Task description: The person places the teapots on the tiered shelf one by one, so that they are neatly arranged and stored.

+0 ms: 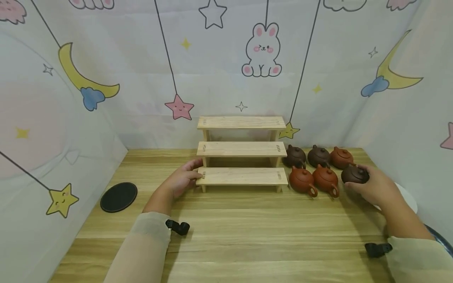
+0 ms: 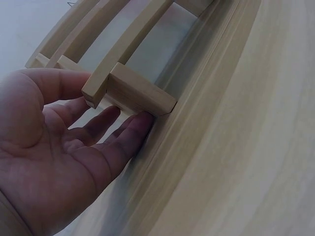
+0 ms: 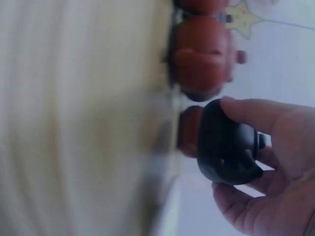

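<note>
A pale wooden three-step stand (image 1: 242,176) stands at the back middle of the table. My left hand (image 1: 182,180) holds the left end of its lowest step. In the left wrist view, the thumb lies against the plank's corner and the other fingers (image 2: 130,135) reach the support leg. On the right, my right hand (image 1: 378,188) grips a small dark brown teapot (image 1: 355,174) between thumb and fingers. The right wrist view shows this teapot (image 3: 224,142) raised off the tabletop. Beside it sit red-brown teapots (image 1: 325,179) and dark teapots (image 1: 319,156) in two rows.
A black round coaster (image 1: 118,197) lies at the table's left. Part of a white round plate (image 1: 407,199) shows behind my right wrist. A printed cloth (image 1: 226,78) hangs behind the table and along both sides. The teapots stand close to the stand's right end.
</note>
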Motion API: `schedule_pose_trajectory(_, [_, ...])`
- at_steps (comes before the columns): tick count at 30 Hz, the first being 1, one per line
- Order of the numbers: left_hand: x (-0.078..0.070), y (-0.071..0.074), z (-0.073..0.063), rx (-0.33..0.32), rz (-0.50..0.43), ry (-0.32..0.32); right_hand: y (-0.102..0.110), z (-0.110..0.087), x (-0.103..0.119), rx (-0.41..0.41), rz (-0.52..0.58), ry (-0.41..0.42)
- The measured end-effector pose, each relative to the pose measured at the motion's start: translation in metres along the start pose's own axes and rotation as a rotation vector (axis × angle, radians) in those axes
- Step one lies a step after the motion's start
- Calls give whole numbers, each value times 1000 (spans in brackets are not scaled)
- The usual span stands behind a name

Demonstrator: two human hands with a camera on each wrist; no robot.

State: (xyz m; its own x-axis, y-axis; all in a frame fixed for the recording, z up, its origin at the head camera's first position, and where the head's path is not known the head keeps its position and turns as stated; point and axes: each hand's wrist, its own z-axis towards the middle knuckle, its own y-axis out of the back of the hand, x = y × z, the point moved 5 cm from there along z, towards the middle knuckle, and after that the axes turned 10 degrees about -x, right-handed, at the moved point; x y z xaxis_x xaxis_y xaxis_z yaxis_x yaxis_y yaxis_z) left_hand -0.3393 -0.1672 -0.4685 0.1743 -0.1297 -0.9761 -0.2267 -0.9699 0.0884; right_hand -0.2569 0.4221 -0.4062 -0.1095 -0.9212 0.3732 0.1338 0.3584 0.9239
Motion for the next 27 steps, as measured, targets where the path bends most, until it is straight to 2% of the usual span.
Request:
schedule_pose_trajectory(5, [2,1,0,-9,3,7,19,-3,23,-37,4,25])
schedule_pose_trajectory(14, [0,-1,-2,-2,19,-10,30,-14,101,-143,90,118])
schedule_pose_trajectory(22, [1,-2,0,-7,15,6,21,-19,169,-40,255,175])
schedule_pose_trajectory(27, [1,-2,-1,-9,13,5,13,-18,211,-66,303,254])
